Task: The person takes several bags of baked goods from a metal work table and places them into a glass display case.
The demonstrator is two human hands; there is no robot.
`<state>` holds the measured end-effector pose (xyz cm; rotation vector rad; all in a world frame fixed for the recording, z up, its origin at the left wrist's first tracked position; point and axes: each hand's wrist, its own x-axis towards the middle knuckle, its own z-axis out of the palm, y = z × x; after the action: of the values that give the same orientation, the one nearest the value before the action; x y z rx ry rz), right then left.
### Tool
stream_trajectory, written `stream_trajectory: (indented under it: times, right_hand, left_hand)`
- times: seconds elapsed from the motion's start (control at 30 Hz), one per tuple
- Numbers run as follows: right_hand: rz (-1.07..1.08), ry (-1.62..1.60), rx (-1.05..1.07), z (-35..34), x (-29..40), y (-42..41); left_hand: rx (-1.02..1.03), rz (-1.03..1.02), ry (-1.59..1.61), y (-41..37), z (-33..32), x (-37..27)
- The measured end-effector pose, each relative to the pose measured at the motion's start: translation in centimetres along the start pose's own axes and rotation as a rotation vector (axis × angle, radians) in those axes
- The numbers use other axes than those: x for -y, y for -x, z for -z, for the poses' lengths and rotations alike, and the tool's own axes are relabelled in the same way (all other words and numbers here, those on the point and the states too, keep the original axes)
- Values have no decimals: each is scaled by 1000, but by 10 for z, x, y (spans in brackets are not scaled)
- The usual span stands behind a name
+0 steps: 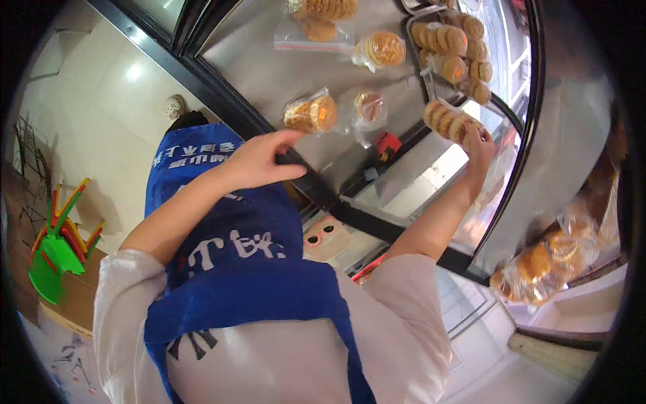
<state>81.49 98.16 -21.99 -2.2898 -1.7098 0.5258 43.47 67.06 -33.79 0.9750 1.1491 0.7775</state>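
Note:
My right hand (478, 141) grips one end of a plastic-wrapped row of round pastries (446, 121), held over the glass display case just below a metal tray (421, 60) of similar packs. My left hand (267, 159) is at the case's dark front edge, thumb and fingers apart, with nothing in it. Just beyond its fingertips lies a wrapped pack of round pastries (310, 112) bearing an orange sticker. A smaller wrapped pastry (370, 107) is to the right of that pack, and a larger wrapped round one (384, 49) lies farther back.
A zip bag of pastries (320, 25) lies at the case's back. A red and black object (387, 145) sits near the dark frame (363, 219). Bagged bread (542, 262) stands at the far right. Green, red and yellow plastic stools (60, 252) stand on the floor at left.

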Motion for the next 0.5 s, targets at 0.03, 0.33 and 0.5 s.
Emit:
stream_trajectory:
  times: [0.03,0.33,0.5]
  right_hand:
    - [-48,198,-117,-5,9,-20]
    - [70,426,-203,-40,-129,-206]
    - [50,247,-261,-61,-144,-224]
  left_hand:
    - [8,37,31,11,1,20]
    - [-287,357,274,48,32,55]
    - [-368,359,378,46,28,56]
